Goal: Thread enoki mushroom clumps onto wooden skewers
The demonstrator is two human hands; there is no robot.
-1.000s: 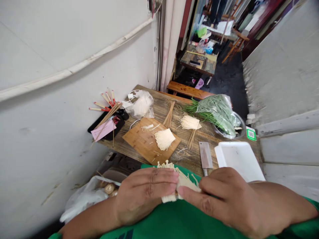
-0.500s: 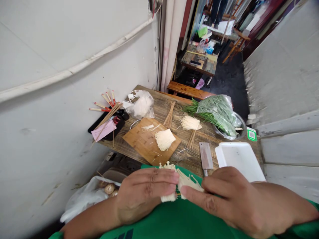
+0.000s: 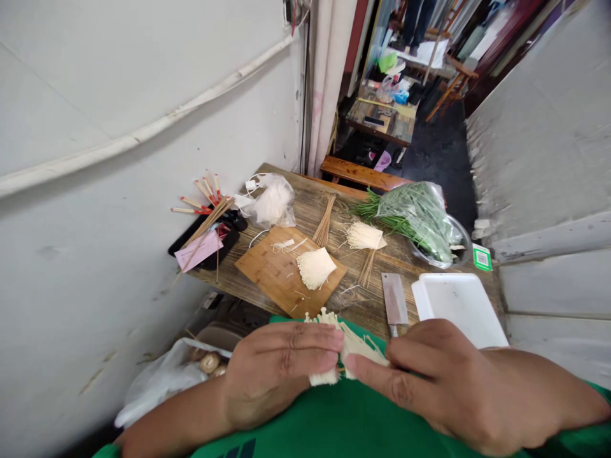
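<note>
Pinching near enoki mushrooms [image 3: 361, 351], my right hand [image 3: 432, 375] curls its fingers; my left hand [image 3: 284, 357], fingers straight and together, clasps their left part.

Wooden table [image 3: 306, 207], skewers [image 3: 324, 226], board [image 3: 267, 266], cleaver [image 3: 394, 299], tray [image 3: 458, 302]

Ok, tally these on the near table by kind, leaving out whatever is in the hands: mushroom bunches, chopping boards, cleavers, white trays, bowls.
Mushroom bunches: 2 (board bunch, table bunch)
Chopping board: 1
Cleaver: 1
White tray: 1
Bowl: 1
Total: 6
</note>
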